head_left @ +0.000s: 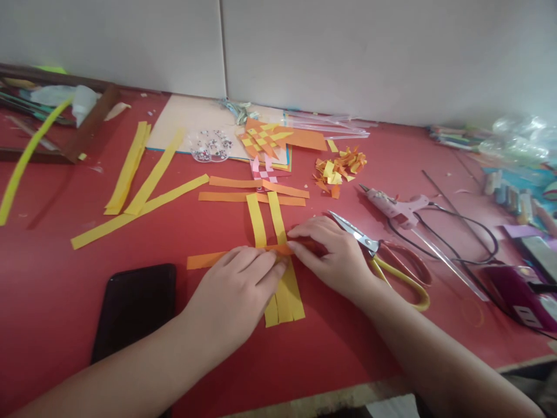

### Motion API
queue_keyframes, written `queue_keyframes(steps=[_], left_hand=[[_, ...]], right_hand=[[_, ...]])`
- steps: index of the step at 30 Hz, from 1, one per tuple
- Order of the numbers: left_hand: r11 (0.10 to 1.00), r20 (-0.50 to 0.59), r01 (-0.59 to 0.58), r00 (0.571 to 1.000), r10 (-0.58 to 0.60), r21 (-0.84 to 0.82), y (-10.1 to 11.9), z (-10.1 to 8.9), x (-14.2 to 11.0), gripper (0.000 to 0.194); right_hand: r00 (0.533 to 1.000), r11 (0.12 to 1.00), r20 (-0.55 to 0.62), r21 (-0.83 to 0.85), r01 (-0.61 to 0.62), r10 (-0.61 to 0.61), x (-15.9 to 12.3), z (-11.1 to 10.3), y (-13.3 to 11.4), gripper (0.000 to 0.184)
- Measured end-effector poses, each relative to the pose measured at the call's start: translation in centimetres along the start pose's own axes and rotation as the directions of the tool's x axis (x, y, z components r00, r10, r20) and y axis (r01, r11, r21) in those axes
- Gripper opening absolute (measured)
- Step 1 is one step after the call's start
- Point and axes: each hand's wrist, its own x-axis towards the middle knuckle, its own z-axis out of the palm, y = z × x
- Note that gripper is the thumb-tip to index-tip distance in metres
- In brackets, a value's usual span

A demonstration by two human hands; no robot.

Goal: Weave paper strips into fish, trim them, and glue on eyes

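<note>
Yellow paper strips (285, 296) lie upright side by side in front of me, with an orange paper strip (204, 260) running across them. My left hand (239, 276) is over the crossing, its fingers curled together and pressing on the orange strip. From the right, my right hand (333, 249) pinches the same strip between thumb and fingers. The fingers hide part of the crossing. Just beyond, two yellow strip ends (256, 220) reach toward loose orange strips (252, 197). Scissors (374, 247) with red and yellow handles lie beside my right hand, blades partly open.
A black phone (137, 307) lies left of my left forearm. Loose yellow strips (152, 206) spread at the left. Farther back are a woven paper piece (261, 139), a container of small beads or eyes (212, 146) and paper scraps (342, 165). A pink glue gun (398, 207) with its cord lies right.
</note>
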Motion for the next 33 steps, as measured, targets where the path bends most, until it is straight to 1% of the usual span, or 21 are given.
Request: queue_keyframes(steps=[3, 9, 13, 19, 23, 26, 28, 31, 33], left_hand=[[1.0, -0.001, 0.001, 1.0, -0.001, 0.008, 0.0, 0.0, 0.1, 0.036], [1.0, 0.016, -0.002, 1.0, 0.001, 0.023, 0.0, -0.1, 0.2, 0.035], [1.0, 0.015, 0.0, 1.0, 0.0, 0.023, 0.0, 0.0, 0.2, 0.037], [1.0, 0.01, -0.006, 1.0, 0.006, 0.025, 0.0, -0.1, 0.1, 0.036], [1.0, 0.004, -0.008, 1.0, 0.008, 0.026, 0.0, 0.0, 0.1, 0.038], [1.0, 0.01, -0.011, 1.0, 0.011, 0.013, 0.0, 0.0, 0.1, 0.038], [1.0, 0.001, -0.008, 1.0, 0.008, 0.015, 0.0, 0.1, 0.1, 0.037], [1.0, -0.008, -0.015, 1.0, 0.015, 0.014, 0.0, 0.1, 0.0, 0.035], [1.0, -0.01, -0.018, 1.0, 0.018, 0.013, 0.0, 0.1, 0.0, 0.037]], right_hand=[[1.0, 0.999, -0.024, -0.042, 0.001, -0.002, 0.0, -0.5, 0.2, 0.006], [0.991, 0.99, 0.062, -0.073, 0.122, -0.118, 0.1, -0.7, 0.0, 0.01], [0.983, 0.981, 0.071, -0.083, 0.176, -0.171, 0.1, -0.6, 0.0, 0.012], [0.978, 0.977, 0.073, -0.069, 0.203, -0.198, 0.2, -0.5, 0.3, 0.011], [0.982, 0.983, 0.088, -0.061, 0.175, -0.169, 0.1, -0.6, 0.2, 0.008], [0.991, 0.993, 0.091, -0.059, 0.104, -0.098, 0.1, -1.0, 0.0, 0.006], [0.994, 0.996, 0.097, -0.071, 0.057, -0.05, 0.1, -1.3, 0.0, 0.009], [0.988, 0.993, 0.154, -0.117, 0.024, -0.006, 0.1, -1.7, 0.2, 0.015], [0.978, 0.989, 0.207, -0.144, 0.018, 0.013, 0.1, -1.8, 0.3, 0.013]])
